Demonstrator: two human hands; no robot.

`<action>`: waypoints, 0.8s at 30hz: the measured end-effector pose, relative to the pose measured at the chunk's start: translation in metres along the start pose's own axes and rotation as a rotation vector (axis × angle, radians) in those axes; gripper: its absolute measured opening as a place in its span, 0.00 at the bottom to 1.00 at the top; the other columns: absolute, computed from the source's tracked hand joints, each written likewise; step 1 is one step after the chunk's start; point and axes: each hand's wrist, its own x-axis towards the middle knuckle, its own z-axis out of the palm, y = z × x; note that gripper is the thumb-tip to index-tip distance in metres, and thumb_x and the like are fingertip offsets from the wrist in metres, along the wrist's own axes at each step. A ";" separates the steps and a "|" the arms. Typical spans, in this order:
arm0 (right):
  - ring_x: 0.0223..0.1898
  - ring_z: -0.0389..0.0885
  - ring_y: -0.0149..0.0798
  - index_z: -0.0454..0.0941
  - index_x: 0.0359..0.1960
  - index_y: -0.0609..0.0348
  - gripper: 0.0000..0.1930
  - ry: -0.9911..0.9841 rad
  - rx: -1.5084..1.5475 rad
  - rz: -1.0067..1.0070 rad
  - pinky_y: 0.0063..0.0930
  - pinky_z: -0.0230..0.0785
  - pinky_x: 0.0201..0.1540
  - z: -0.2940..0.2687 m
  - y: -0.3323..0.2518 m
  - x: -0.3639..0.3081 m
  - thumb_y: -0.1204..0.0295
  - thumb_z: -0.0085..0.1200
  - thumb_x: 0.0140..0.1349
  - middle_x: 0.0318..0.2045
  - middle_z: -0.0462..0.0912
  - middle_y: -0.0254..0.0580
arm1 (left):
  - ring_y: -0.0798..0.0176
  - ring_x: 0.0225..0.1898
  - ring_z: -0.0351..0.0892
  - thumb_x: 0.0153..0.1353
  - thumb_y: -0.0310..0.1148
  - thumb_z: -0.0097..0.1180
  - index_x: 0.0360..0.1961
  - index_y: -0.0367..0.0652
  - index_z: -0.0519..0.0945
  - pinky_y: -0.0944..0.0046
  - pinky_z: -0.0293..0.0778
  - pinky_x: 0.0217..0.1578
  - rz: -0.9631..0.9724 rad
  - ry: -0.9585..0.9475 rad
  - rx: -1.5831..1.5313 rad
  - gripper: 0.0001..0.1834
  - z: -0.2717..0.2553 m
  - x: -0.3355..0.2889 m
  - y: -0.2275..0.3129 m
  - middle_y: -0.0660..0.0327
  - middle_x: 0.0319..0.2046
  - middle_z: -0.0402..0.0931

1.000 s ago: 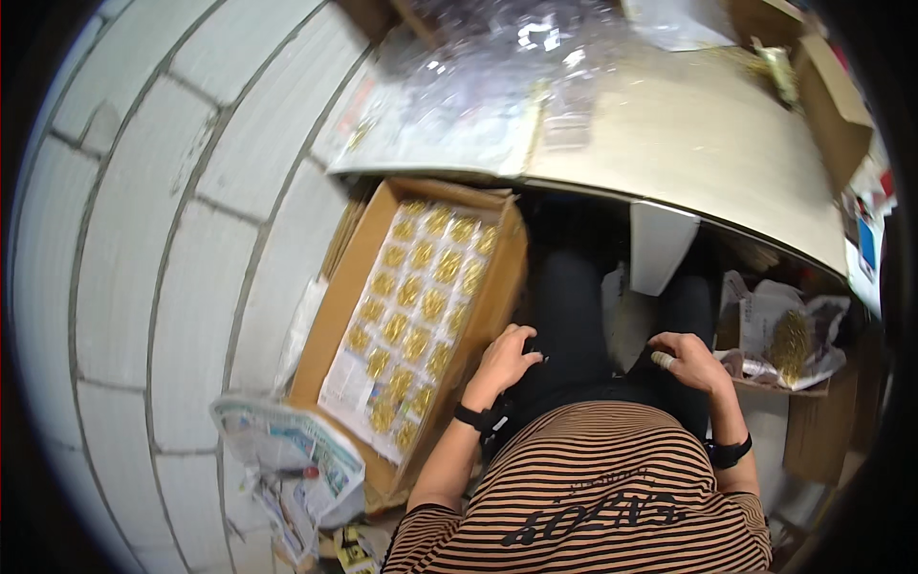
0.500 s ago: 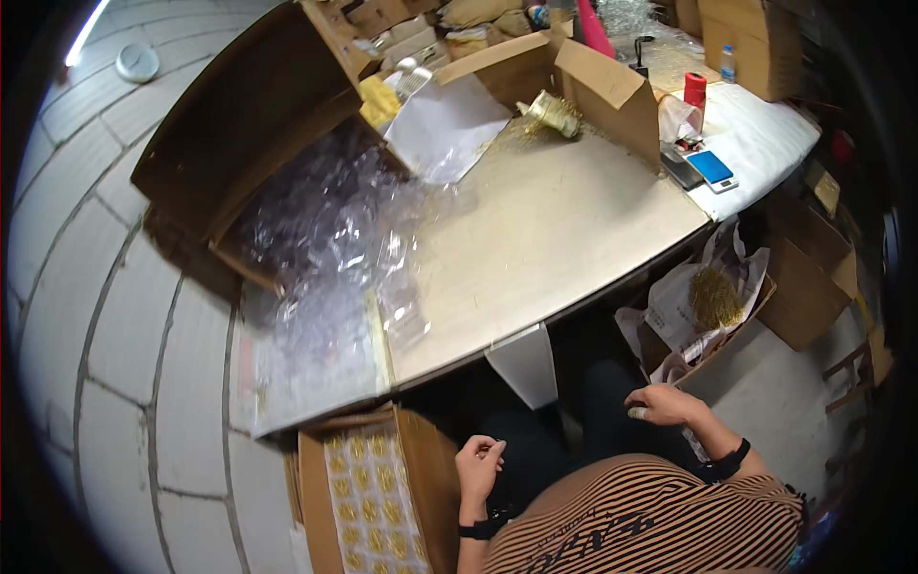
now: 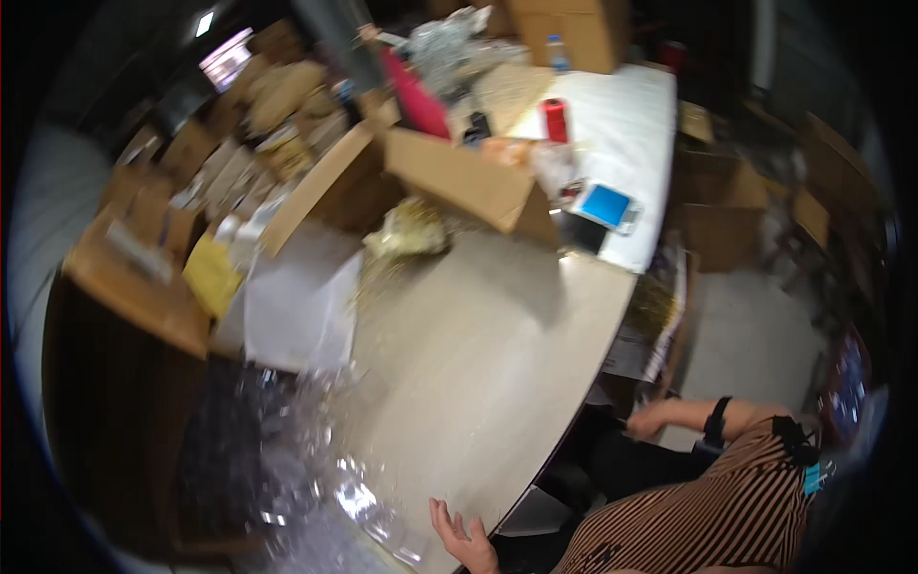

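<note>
facing a dim, crowded room, with piled packages (image 3: 287, 91) at the far left and a white surface (image 3: 617, 105) at the far right. working at a pale table (image 3: 459, 354), wearing a striped shirt (image 3: 688, 507) and a dark wristband (image 3: 717, 423) on the right arm. holding the left hand (image 3: 466, 543) at the table's near edge, uncurled and with fingers parted, gripping nothing visible; not managing to tell, from this angle, about contact with the tabletop. seeing clear plastic packaging (image 3: 306, 459) heaped on the table, near that hand and to its left. holding the right hand (image 3: 650, 419) past the table's right-hand edge, near a carton (image 3: 679, 349) with golden strands (image 3: 655, 304) inside; not managing to tell, through the blur, about loose or curled fingers. noticing, farther up the table, a white sheet (image 3: 301, 311) beside a yellow package (image 3: 212, 273), and a golden bundle (image 3: 406, 232) in front of a cardboard box (image 3: 459, 172). spotting on the white surface a blue-and-white device (image 3: 606, 206), a red cylinder (image 3: 556, 120) and a small bottle (image 3: 557, 53). finding a large brown box (image 3: 124, 316) at the left, beside the plastic heap.
</note>
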 end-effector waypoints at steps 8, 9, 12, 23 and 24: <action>0.36 0.81 0.50 0.80 0.35 0.62 0.12 0.519 0.785 1.174 0.41 0.72 0.38 0.262 0.082 -0.276 0.71 0.49 0.52 0.33 0.81 0.51 | 0.58 0.45 0.73 0.58 0.23 0.50 0.49 0.30 0.71 0.62 0.70 0.46 -0.241 -0.392 -0.225 0.17 0.027 0.036 0.099 0.49 0.43 0.74; 0.37 0.81 0.48 0.80 0.37 0.62 0.13 0.484 1.202 1.305 0.41 0.72 0.39 0.293 0.074 -0.292 0.70 0.49 0.53 0.34 0.82 0.49 | 0.58 0.43 0.75 0.59 0.23 0.48 0.47 0.30 0.72 0.64 0.71 0.44 -0.232 -0.489 -0.222 0.14 0.031 0.037 0.109 0.50 0.41 0.74; 0.30 0.81 0.40 0.81 0.32 0.64 0.13 0.461 1.045 1.108 0.31 0.74 0.33 0.383 0.058 -0.266 0.67 0.57 0.47 0.28 0.82 0.47 | 0.60 0.40 0.76 0.61 0.24 0.46 0.43 0.32 0.75 0.65 0.73 0.42 -0.133 -0.578 -0.114 0.11 0.049 0.042 0.132 0.53 0.38 0.75; 0.28 0.83 0.37 0.80 0.33 0.65 0.12 0.869 1.299 0.680 0.34 0.73 0.30 0.356 0.199 -0.282 0.76 0.47 0.49 0.27 0.81 0.51 | 0.50 0.47 0.74 0.61 0.32 0.50 0.49 0.35 0.69 0.55 0.70 0.48 -0.653 -0.648 -0.274 0.17 0.203 -0.064 0.192 0.48 0.49 0.71; 0.27 0.82 0.36 0.79 0.28 0.64 0.09 1.019 1.646 0.723 0.34 0.74 0.29 0.382 0.219 -0.286 0.75 0.47 0.49 0.26 0.81 0.48 | 0.47 0.50 0.74 0.57 0.27 0.51 0.52 0.30 0.66 0.54 0.71 0.48 -0.721 -0.741 -0.181 0.21 0.235 -0.067 0.195 0.45 0.49 0.71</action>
